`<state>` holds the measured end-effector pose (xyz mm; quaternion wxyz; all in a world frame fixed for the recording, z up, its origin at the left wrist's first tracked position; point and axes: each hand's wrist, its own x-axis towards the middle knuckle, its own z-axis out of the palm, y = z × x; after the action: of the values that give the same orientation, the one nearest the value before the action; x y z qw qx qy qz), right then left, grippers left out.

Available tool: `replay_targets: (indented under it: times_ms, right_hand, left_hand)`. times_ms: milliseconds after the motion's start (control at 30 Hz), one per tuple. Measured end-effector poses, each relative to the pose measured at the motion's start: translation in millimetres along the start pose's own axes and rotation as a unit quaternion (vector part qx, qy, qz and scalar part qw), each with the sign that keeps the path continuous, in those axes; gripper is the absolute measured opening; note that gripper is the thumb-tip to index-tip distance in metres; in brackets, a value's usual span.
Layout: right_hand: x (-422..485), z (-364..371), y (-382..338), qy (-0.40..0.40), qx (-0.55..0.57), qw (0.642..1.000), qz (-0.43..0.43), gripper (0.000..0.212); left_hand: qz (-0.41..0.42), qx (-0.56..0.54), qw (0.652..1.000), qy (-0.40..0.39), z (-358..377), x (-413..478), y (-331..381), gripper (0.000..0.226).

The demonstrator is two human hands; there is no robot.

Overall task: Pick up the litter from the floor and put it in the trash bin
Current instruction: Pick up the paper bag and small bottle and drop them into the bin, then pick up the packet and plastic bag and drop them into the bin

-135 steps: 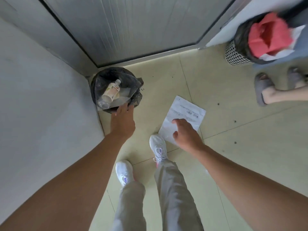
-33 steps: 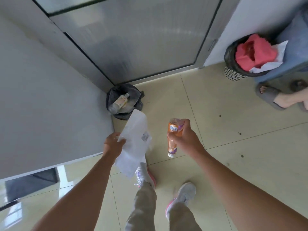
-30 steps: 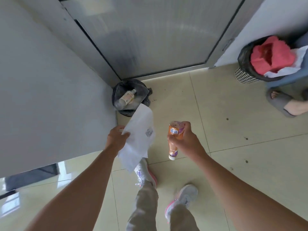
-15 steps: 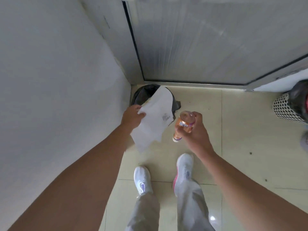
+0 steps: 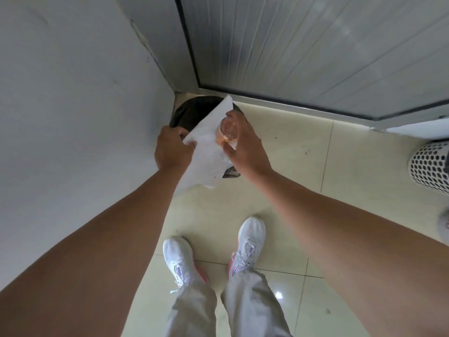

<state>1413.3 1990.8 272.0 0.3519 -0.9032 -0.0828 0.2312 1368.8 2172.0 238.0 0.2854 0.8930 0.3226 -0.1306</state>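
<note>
Your left hand (image 5: 171,149) is closed on the near left edge of a white sheet of paper (image 5: 206,152), pinching it between thumb and fingers. The sheet slopes away from you and hangs over the trash bin (image 5: 194,110), covering most of its opening. Your right hand (image 5: 244,147) is wrapped around an orange plastic bottle (image 5: 228,131), seen end on, with its clear round end facing up toward you. The bottle sits against the right side of the paper, also above the bin.

The bin is lined with a black bag and stands on the floor in the corner where a pale wall (image 5: 73,105) on your left meets a ribbed grey door (image 5: 303,45) ahead. Only its far rim and a crumpled bit of bag at the near right show past the paper.

Both of your bare forearms reach forward from the bottom corners. Below them are your 2 white sneakers (image 5: 178,256) and light trousers, standing on glossy cream floor tiles (image 5: 303,171). At the right edge is a white perforated basket (image 5: 431,164).
</note>
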Motion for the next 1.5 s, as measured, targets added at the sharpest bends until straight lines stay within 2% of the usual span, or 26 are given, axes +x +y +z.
replay_targets:
  times_ms: [100, 233, 367, 433, 533, 700, 800, 933, 1033, 1167, 1333, 1500]
  right_hand:
    - [12.6, 26.5, 12.3, -0.017, -0.105, 0.994, -0.009, 0.071]
    - [22.1, 49.0, 17.8, -0.026, -0.248, 0.968, -0.033, 0.078]
    - [28.7, 45.6, 10.7, -0.120, -0.343, 0.930, -0.062, 0.091]
    - [22.9, 31.5, -0.3, -0.151, -0.349, 0.924, -0.038, 0.098]
    - [-0.1, -4.7, -27.2, -0.146, -0.313, 0.939, 0.007, 0.105]
    - [-76.5, -101.8, -94.1, -0.127, -0.333, 0.934, -0.014, 0.094]
    - [-128.4, -162.6, -143.9, -0.117, -0.339, 0.933, -0.020, 0.095]
    - [-182.2, -220.0, -199.7, -0.107, -0.341, 0.932, -0.065, 0.093]
    - [-214.0, -245.4, -234.9, -0.129, -0.362, 0.915, -0.122, 0.088]
    - [-261.7, -280.6, -289.8, -0.144, -0.405, 0.869, -0.247, 0.084]
    - [-349.9, -300.6, -375.2, -0.170, -0.416, 0.788, -0.419, 0.076]
    - [-465.0, -281.4, -455.4, -0.211, -0.397, 0.708, -0.544, 0.067]
  left_hand:
    - [0.022, 0.025, 0.999, 0.030, 4.9, 3.8, -7.3, 0.043]
    - [0.038, 0.034, 0.996, 0.073, 4.4, -1.2, -19.4, 0.045]
    - [0.040, 0.038, 0.997, 0.056, -4.6, -20.8, -30.8, 0.041]
    - [0.037, 0.029, 0.999, 0.028, -13.6, -36.0, -31.3, 0.042]
    - [0.034, 0.030, 0.999, -0.014, -39.0, -66.2, -25.2, 0.053]
    - [0.062, 0.090, 0.993, -0.050, -123.4, -147.8, 9.7, 0.060]
    - [0.059, 0.119, 0.990, -0.043, -181.5, -207.4, 41.3, 0.062]
    - [0.055, 0.094, 0.994, -0.005, -240.7, -283.1, 79.3, 0.063]
    - [0.013, 0.097, 0.995, 0.008, -269.0, -340.6, 93.0, 0.070]
    - [-0.012, 0.134, 0.990, 0.034, -299.1, -436.0, 101.2, 0.075]
    - [-0.220, 0.083, 0.957, 0.167, -334.8, -573.1, 101.1, 0.077]
    - [-0.358, 0.060, 0.897, 0.250, -367.8, -710.0, 73.8, 0.079]
